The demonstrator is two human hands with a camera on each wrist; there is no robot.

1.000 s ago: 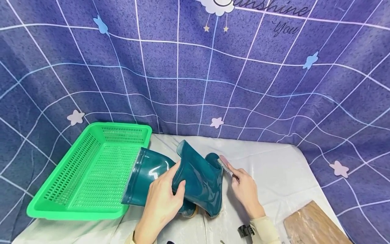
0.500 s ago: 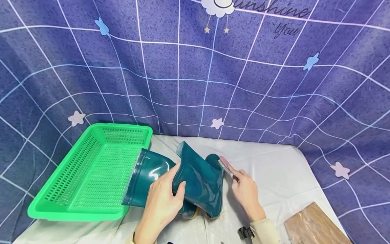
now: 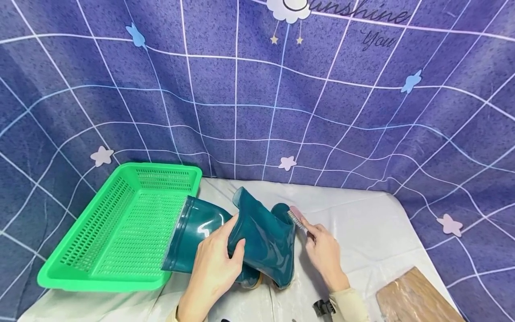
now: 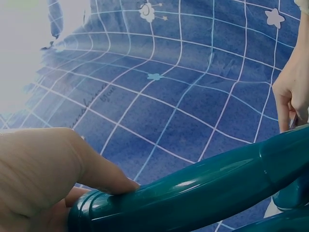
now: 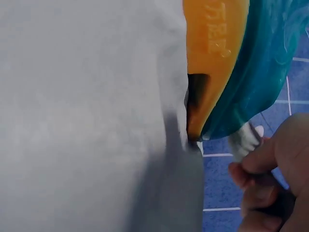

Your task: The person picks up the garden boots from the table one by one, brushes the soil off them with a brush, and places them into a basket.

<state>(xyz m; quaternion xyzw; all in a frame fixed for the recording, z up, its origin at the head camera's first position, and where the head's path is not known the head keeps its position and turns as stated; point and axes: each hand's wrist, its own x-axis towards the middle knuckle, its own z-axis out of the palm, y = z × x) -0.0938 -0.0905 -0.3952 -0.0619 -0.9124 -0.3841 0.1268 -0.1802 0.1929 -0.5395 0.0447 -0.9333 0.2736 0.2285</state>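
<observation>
My left hand (image 3: 219, 257) grips the shaft of a glossy teal rain boot (image 3: 261, 237), thumb on the near side, its top edge squeezed and folded. In the left wrist view the thumb presses on the ribbed rim of the boot (image 4: 193, 193). My right hand (image 3: 323, 250) holds a pink-backed scrub brush (image 3: 297, 213), its white bristles against the boot's toe. The right wrist view shows the boot's orange sole (image 5: 212, 53) and blurred bristles (image 5: 244, 140) at the teal upper. A second teal boot (image 3: 201, 232) lies on its side to the left, partly behind my left hand.
A green plastic basket (image 3: 132, 232) stands at the left, the second boot's opening at its right rim. A brown wood-look board (image 3: 416, 297) lies at the front right of the white-covered table (image 3: 362, 219). A blue gridded curtain (image 3: 257, 112) hangs behind.
Almost nothing differs. The brush has shifted very slightly at the boot's toe, while my left hand and both boots stay put.
</observation>
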